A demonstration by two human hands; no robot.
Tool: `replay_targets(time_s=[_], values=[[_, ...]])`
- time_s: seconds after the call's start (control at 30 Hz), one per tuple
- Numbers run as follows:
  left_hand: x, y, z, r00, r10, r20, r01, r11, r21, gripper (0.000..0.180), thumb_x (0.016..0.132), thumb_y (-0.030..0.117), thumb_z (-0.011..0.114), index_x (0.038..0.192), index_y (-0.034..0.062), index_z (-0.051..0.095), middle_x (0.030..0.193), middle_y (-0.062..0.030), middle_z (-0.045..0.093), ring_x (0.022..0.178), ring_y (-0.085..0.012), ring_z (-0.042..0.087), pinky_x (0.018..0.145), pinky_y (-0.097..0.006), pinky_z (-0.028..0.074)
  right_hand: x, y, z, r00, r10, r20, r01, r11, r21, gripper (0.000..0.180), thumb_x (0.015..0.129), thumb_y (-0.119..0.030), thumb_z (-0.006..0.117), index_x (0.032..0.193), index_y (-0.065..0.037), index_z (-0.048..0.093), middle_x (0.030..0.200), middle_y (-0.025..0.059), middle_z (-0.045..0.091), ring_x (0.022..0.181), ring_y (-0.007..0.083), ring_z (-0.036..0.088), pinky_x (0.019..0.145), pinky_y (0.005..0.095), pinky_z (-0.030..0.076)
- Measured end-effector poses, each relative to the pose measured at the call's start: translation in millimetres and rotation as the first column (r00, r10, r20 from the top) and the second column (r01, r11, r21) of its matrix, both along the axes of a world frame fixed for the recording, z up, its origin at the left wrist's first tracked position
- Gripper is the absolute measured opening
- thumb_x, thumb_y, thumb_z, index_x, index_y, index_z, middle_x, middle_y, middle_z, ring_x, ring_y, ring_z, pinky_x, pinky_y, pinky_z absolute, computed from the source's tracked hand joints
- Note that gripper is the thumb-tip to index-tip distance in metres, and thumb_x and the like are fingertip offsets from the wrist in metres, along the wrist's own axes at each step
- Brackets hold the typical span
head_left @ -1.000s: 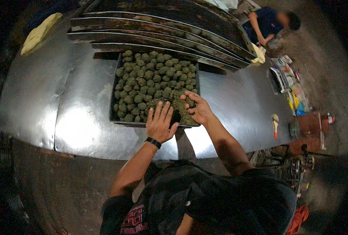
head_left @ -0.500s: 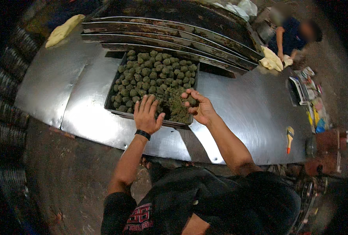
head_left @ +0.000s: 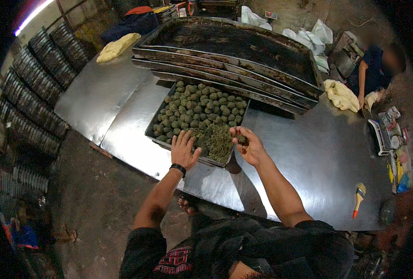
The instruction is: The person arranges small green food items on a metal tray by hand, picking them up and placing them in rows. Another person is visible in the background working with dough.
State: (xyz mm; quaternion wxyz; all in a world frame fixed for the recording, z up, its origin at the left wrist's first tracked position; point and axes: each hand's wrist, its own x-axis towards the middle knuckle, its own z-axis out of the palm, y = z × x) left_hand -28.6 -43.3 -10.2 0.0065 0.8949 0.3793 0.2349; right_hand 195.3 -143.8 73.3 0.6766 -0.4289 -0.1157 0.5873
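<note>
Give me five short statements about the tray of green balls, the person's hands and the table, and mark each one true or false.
1. The left hand lies flat, fingers spread, at the near edge of the tray. True.
2. The right hand is empty. False: its fingers hold a green ball.
3. The tray of green balls sits on a shiny metal table. True.
4. The brush lies inside the tray. False: it lies on the table, far to the right.
5. The big dark trays are stacked behind the tray. True.
</note>
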Motion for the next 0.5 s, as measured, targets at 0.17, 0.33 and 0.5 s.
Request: replay_targets(time_s=[0.17,0.33,0.5], values=[[4,7,-5,0.992,-0.061,0.108,0.062,0.998,-0.002,0.048,0.084,0.044,0.044,0.107,0.0045,0.057,0.125,-0.0133,0.045,0.124,-0.0329,0.031,0.102,-0.054,0.016,14,47,-28,0.982,-0.056,0.181,0.077,0.991,-0.111,0.034,0.080,-0.042,0.062,0.080,-0.010,0.050,0.071,0.0032,0.053,0.050,0.0100,0.041,0.041,0.0235,0.033],[-11,18,-4,0.967,-0.187,0.173,0.209,0.971,-0.116,0.048,0.081,0.044,0.047,0.106,0.0052,0.058,0.128,-0.0116,0.043,0.126,-0.0331,0.028,0.101,-0.057,0.013,6,104,-22,0.893,0.048,0.446,0.095,0.951,-0.294,0.040,0.085,-0.044,0.054,0.086,-0.005,0.050,0.080,0.0085,0.054,0.058,0.0117,0.044,0.046,0.0239,0.036],[-20,25,-1,0.905,-0.351,0.241,0.406,0.882,-0.241,0.050,0.080,0.045,0.048,0.110,0.0062,0.058,0.130,-0.0109,0.041,0.129,-0.0313,0.025,0.101,-0.057,0.010,24,148,2,0.893,-0.188,0.409,0.254,0.961,-0.112,0.045,0.088,-0.038,0.049,0.114,-0.002,0.043,0.093,0.0109,0.056,0.068,0.0187,0.056,0.055,0.0288,0.046]])
